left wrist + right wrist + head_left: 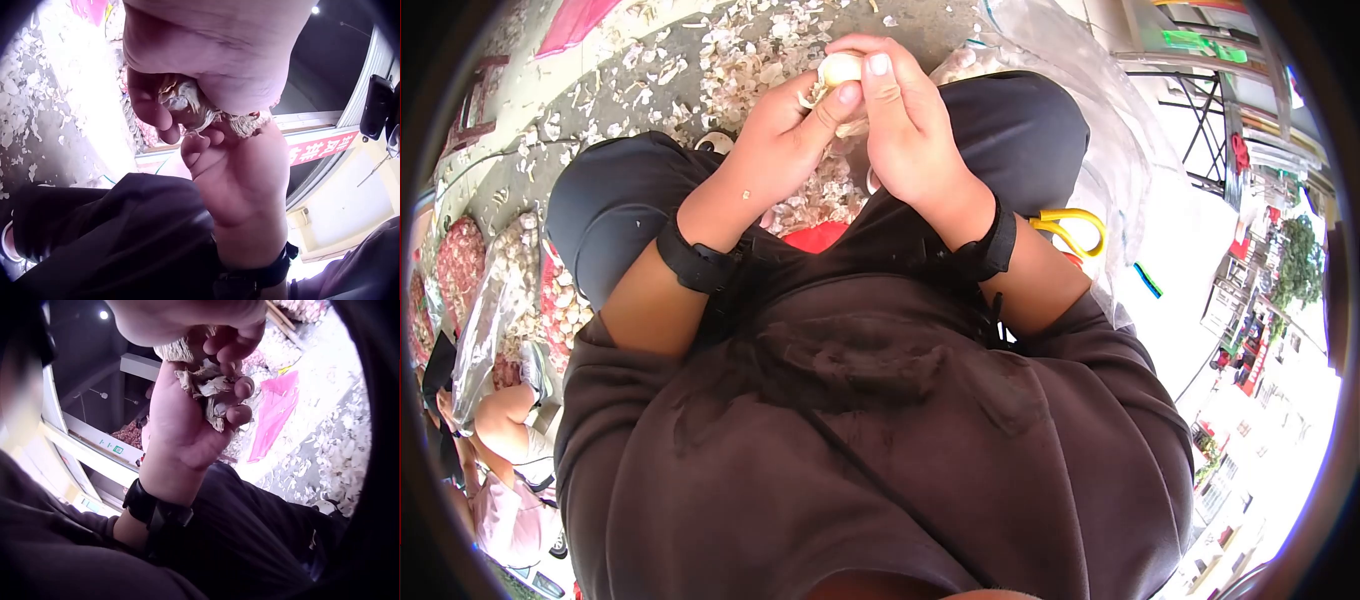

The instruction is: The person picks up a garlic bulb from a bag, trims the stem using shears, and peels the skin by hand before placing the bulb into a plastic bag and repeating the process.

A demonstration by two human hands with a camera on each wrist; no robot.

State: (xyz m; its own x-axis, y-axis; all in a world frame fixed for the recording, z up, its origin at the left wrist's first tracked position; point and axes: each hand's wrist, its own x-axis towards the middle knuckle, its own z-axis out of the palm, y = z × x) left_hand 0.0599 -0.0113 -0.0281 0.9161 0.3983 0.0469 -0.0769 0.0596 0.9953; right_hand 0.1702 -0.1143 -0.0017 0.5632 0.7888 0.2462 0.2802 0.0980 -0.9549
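Both hands meet above the lap, around a pale garlic bulb (840,68). The left hand (785,135) holds the bulb from the left, its thumb across the near side and its fingers curled beneath. From the right, the right hand (908,125) pinches the bulb, thumb and fingers meeting at its side. In the left wrist view, the root end (247,125) of the bulb pokes out between the palms. Loose papery skin (212,387) lies within the left fingers in the right wrist view. Much of the bulb is hidden by fingers.
Garlic skins (750,60) litter the floor ahead and heap between the legs. A clear plastic bag (1100,120) lies at the right, near a yellow looped handle (1085,230). Filled mesh bags (462,265) and another person's leg (505,425) are at left; a pink sheet (575,25) lies ahead.
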